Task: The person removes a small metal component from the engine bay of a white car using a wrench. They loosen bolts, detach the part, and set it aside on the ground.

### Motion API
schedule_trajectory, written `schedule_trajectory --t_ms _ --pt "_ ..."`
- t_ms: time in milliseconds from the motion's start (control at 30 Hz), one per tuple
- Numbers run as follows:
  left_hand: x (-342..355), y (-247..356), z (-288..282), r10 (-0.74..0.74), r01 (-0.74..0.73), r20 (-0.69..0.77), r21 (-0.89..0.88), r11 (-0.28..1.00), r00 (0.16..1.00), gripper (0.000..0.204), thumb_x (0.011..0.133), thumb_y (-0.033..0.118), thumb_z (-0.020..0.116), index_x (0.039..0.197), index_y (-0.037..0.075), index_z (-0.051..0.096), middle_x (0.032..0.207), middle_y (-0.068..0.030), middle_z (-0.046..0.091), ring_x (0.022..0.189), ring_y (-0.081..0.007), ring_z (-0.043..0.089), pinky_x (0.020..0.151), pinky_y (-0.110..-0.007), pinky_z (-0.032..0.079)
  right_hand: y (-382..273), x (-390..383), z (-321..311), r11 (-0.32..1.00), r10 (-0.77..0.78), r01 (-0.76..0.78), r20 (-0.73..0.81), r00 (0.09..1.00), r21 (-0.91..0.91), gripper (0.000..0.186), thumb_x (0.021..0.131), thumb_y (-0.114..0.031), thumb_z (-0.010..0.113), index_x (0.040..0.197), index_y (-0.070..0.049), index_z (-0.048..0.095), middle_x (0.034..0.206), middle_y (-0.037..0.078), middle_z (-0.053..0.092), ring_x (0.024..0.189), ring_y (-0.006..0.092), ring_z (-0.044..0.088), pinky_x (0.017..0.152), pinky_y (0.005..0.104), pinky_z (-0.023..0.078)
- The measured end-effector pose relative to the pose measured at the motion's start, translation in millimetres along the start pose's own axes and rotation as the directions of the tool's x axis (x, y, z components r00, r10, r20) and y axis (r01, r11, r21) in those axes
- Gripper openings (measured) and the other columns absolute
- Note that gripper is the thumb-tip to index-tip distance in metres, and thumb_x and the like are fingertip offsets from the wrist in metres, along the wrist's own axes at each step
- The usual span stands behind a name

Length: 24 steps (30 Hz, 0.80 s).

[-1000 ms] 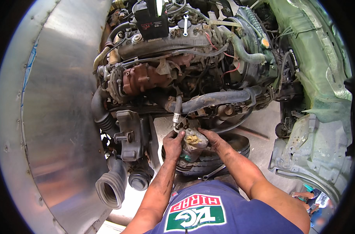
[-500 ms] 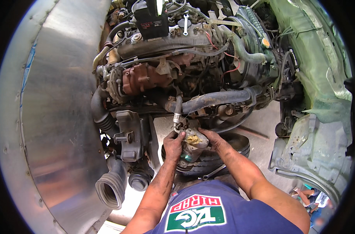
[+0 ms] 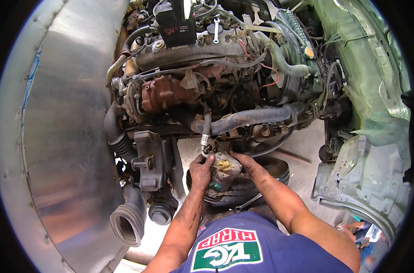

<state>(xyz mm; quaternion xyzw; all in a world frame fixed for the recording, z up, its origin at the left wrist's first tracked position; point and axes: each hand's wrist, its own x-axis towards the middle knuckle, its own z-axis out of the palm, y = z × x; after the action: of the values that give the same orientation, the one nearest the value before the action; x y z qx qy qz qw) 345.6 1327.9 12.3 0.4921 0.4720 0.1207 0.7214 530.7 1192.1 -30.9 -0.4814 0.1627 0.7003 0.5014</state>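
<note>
A yellow-patched grey part (image 3: 228, 166) is flanked by left hand (image 3: 201, 171) and right hand (image 3: 244, 162); their grip cannot be told.

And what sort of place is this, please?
Probably a vehicle repair area, though I cannot tell whether indoors: an engine is exposed, a wrench lies on top of it, and a tyre lies below.

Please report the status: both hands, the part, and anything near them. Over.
Left hand and right hand gripping opposite sides of yellow-marked grey part. Hose fitting close to left hand. Tyre beneath the part.
</note>
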Motion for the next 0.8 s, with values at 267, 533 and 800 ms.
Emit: schedule_trajectory --t_ms 267,533,800 --pt "1.5 0.9 1.7 0.172 -0.168 0.026 -0.104 0.980 0.985 0.048 0.103 0.031 0.081 0.133 -0.005 0.074 0.120 -0.0095 0.078 0.106 -0.0171 0.069 0.098 -0.032 0.054 5.8 12.2 -8.3 1.000 -0.009 0.009 0.016 1.000 -0.015 0.048 0.113 -0.042 0.063 0.138 -0.001 0.069 0.128 0.014 0.079 0.111 0.0245 0.078 0.099 0.0404 0.064" --pt "3.4 -5.4 -4.8 0.091 -0.063 0.097 -0.255 0.965 0.991 0.047 0.106 0.033 0.077 0.139 0.000 0.071 0.124 -0.0052 0.076 0.111 -0.0138 0.065 0.103 -0.032 0.051 2.5 4.8 -3.8 0.999 -0.003 0.001 0.054 0.999 0.041 0.047 0.111 -0.040 0.065 0.138 -0.001 0.069 0.128 0.015 0.079 0.109 0.0260 0.079 0.098 0.0416 0.065" --pt "1.7 -3.3 -4.4 0.111 -0.108 0.064 -0.051 0.993 0.992 0.048 0.107 0.035 0.075 0.137 -0.002 0.072 0.125 -0.0061 0.076 0.113 -0.0146 0.066 0.104 -0.031 0.050 3.4 10.7 -6.4 0.999 -0.041 0.040 -0.020 0.999 -0.036 0.047 0.111 -0.040 0.066 0.138 -0.001 0.070 0.128 0.014 0.079 0.111 0.0243 0.078 0.099 0.0411 0.064"
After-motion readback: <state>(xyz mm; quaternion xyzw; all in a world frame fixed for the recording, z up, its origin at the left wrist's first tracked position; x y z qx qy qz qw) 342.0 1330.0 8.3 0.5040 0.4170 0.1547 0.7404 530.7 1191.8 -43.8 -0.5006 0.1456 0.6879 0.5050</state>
